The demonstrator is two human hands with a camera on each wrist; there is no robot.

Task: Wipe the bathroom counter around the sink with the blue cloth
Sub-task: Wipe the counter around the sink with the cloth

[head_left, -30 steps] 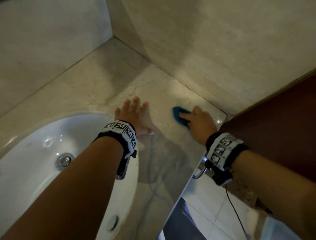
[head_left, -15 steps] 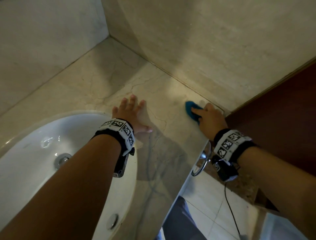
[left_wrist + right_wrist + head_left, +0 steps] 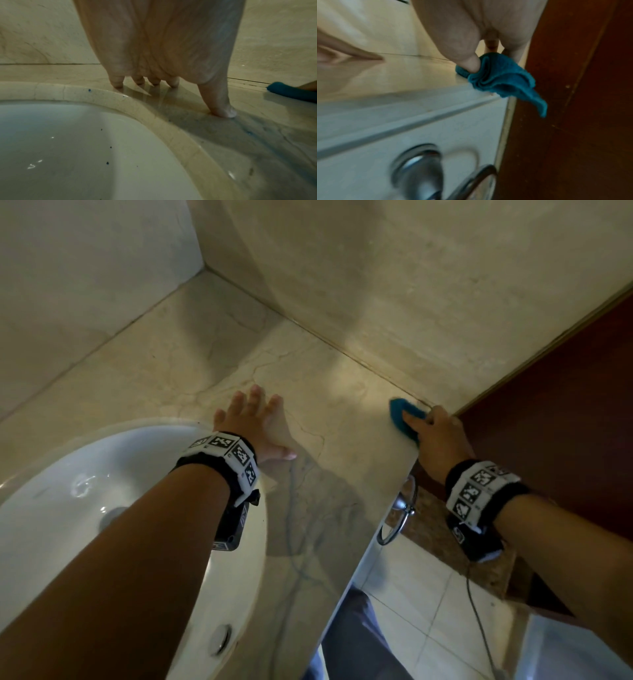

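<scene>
Right hand [image 3: 442, 441] grasping the bunched blue cloth [image 3: 400, 414] at center right of the head view, on the counter [image 3: 342, 419] corner beside the brown door [image 3: 565, 405]; left hand [image 3: 255, 426] released, fingers flat on counter beside the sink [image 3: 68, 508]

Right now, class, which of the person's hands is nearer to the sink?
Left. The left hand rests flat on the counter right beside the sink rim; the right hand holds the blue cloth at the counter's far end.
</scene>
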